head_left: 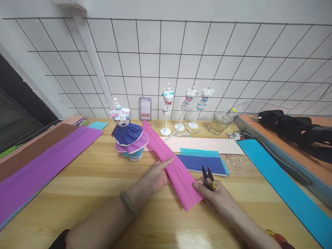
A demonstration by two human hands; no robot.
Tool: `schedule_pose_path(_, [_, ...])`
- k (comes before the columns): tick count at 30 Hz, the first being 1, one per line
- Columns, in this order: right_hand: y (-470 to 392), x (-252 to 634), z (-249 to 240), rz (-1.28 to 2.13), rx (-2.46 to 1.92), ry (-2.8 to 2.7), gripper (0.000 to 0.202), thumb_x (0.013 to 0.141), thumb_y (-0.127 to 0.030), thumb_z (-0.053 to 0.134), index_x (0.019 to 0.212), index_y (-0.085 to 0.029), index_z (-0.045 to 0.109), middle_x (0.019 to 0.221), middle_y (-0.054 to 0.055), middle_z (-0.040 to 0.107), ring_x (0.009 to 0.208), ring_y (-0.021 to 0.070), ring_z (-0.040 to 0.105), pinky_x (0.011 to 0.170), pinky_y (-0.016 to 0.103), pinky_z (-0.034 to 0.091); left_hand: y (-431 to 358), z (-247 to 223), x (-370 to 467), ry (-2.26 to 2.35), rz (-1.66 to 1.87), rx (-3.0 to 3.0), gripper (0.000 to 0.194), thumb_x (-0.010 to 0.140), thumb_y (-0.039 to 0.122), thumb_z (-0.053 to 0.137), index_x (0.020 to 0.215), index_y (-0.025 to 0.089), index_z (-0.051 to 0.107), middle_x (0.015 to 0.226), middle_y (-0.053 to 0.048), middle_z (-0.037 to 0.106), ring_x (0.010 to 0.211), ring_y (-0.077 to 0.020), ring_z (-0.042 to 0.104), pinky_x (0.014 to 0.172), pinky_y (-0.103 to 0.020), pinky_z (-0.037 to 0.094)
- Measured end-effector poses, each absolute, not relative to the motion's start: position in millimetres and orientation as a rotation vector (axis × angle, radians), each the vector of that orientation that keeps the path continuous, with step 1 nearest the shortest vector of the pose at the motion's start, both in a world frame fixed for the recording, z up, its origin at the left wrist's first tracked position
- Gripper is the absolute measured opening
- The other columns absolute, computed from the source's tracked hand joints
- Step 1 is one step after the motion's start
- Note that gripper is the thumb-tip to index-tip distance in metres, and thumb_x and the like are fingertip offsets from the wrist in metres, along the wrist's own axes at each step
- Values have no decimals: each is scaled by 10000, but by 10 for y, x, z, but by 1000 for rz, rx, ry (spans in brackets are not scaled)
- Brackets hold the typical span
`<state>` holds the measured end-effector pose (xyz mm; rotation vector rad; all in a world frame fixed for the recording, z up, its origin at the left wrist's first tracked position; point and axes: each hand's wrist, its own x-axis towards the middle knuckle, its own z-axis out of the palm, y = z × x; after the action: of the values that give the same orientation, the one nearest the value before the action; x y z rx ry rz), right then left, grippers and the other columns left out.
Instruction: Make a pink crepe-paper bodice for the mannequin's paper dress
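A long folded strip of pink crepe paper (pixel 181 174) slants across the table's middle, its near end raised toward me. My left hand (pixel 157 177) is closed on the strip's left edge, with the thumb on top and the other fingers partly hidden beneath. With thumb and fingers, my right hand (pixel 216 197) pinches the right edge near the close end. That same hand also keeps a pair of thread snips (pixel 209 178), black blades pointing up and away. Left of the strip's far part stands a small dress form (pixel 121 116) wearing a tiered navy, purple and blue skirt (pixel 129 135).
Three bare mini dress forms (pixel 168 103) stand at the back beside a phone (pixel 145 108). A glass jar (pixel 221 123), blue folded paper (pixel 202 164) and small beads (pixel 234 162) lie right. Purple paper (pixel 52 157) covers the left; a turquoise strip (pixel 282 183) runs along the right.
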<state>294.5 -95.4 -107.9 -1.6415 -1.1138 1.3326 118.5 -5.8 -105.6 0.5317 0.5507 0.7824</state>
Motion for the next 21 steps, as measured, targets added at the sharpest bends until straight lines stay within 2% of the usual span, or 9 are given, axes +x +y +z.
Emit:
schedule_pose_path(3, [-963,2964,-1091,1291,-1645,-1170,414,747,-559,621,590,-218,445,471,-73,329,442,97,263,466,271,167,-183,-1050,1238,563,707,582,202,731,228,740,882,147,634,899,-89,681,918,-232,647,935,-402,466])
schedule_pose_path(8, [-985,2967,-1093,1262,-1620,-1243,420,758,-559,614,585,-210,459,527,-54,354,494,108,296,500,269,214,-277,-1070,1271,635,649,650,249,679,182,762,887,134,634,865,-81,680,835,-233,651,842,-411,502])
schedule_pose_path(14, [-1014,2970,-1052,1365,-1616,-1222,418,771,-595,604,636,-209,517,477,-71,318,447,94,226,465,277,136,-226,-988,1255,693,800,698,210,636,190,775,788,133,641,831,-93,680,869,-250,638,897,-403,466])
schedule_pose_path(21, [-1017,2964,-1074,1339,-1688,-1083,399,726,-584,653,700,-215,504,430,-93,318,423,86,237,455,271,117,-158,-1045,1256,765,915,698,312,586,230,824,831,131,658,851,-70,682,869,-227,622,889,-380,457])
